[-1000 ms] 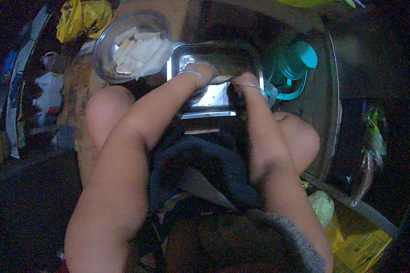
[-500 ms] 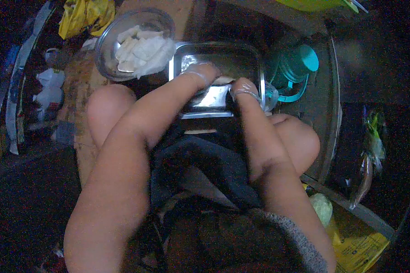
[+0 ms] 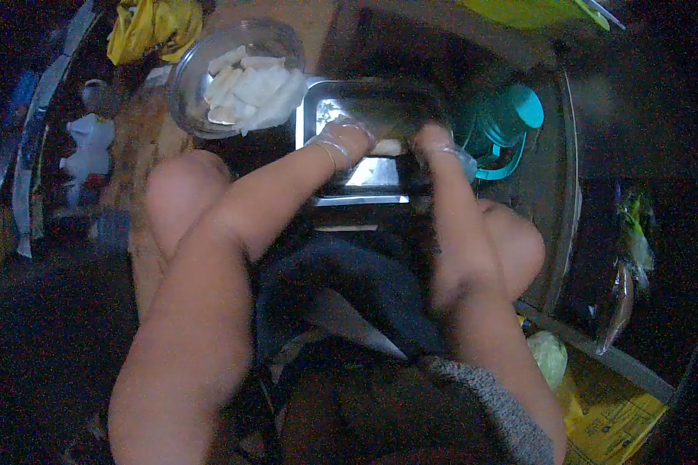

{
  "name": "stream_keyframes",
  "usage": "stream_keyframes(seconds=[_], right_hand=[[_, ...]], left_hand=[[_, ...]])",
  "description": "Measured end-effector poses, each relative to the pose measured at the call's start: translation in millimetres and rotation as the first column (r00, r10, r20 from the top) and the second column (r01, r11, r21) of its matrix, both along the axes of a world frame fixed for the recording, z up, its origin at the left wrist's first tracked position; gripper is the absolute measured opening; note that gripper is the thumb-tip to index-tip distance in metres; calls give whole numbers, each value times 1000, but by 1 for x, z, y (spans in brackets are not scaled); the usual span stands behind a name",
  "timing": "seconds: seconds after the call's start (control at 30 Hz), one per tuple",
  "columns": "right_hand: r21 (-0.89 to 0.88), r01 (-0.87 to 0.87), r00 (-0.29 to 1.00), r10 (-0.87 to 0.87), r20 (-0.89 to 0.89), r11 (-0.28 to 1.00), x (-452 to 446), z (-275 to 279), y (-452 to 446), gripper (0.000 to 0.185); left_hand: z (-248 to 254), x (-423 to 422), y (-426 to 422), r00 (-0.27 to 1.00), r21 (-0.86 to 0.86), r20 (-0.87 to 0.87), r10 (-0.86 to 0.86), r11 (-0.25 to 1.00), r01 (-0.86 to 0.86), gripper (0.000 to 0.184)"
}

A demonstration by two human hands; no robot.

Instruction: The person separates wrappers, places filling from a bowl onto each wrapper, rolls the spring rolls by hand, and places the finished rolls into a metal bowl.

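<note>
A shallow metal tray (image 3: 357,201) lies in front of my knees with a small pale roll-shaped piece (image 3: 388,147) in it. My left hand (image 3: 347,141), in a thin clear plastic glove, is curled at the left end of that piece and seems closed on it. Over the tray's right side is my right hand (image 3: 433,141), also gloved and smeared by motion. It is apart from the pale piece, and its fingers are too blurred to read. Beyond my left hand, a clear bowl (image 3: 184,93) holds several white, flat or rolled pieces (image 3: 248,87).
A turquoise pitcher-like container (image 3: 512,112) stands right of the tray. Behind the bowl is a yellow plastic bag (image 3: 151,31). At the lower right are a pale green round item (image 3: 548,358) and yellow printed packaging (image 3: 613,418). A green leafy vegetable (image 3: 636,229) lies at far right.
My right hand has moved right, away from the pale piece, which now shows more in the tray. My left hand stays beside it. The whole view has shifted slightly.
</note>
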State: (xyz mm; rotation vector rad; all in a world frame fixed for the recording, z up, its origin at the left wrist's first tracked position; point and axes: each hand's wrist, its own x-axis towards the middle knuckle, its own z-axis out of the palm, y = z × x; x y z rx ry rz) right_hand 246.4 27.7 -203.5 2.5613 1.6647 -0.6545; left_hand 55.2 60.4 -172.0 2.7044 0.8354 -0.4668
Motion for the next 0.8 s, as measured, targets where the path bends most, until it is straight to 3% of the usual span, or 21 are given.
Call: stream_keyframes(seconds=[0.03,0.07,0.13,0.17,0.27,0.37,0.53,0.63,0.73,0.77,0.8], right_hand=[[44,-9,1000,9,-13,999,3,3,6,37],[88,-17,999,19,-26,996,5,5,9,38],[86,-57,942,82,-324,995,6,17,5,43],[90,-77,879,110,-464,993,5,21,3,45],[-151,-160,976,133,-171,976,25,-15,-1,47],[-172,-297,955,293,-44,939,29,-74,-2,50],[-188,-33,999,34,2,982,0,-68,-9,35],[-6,-139,990,139,22,990,27,-128,3,43],[173,-243,970,236,60,954,43,-151,8,52],[224,-144,990,140,35,964,43,-152,6,44],[274,-40,999,41,3,961,20,-104,-1,37]], left_hand=[[5,1,1,997,-33,-79,-14,999,11,38],[0,-3,0,999,22,-23,-36,999,36,37],[-6,-12,-3,993,135,85,-87,988,75,35],[-10,-9,-4,997,95,64,-42,995,35,31],[2,0,-12,999,40,42,23,999,-25,27],[-10,1,-10,997,76,79,-19,997,13,27],[-1,5,-6,997,20,67,42,999,-44,28],[-35,13,12,993,-20,93,79,997,-78,26],[-19,14,16,991,-100,47,129,987,-124,36],[-15,16,16,991,-102,24,130,987,-127,33],[-11,19,15,992,-102,0,130,986,-129,31]])
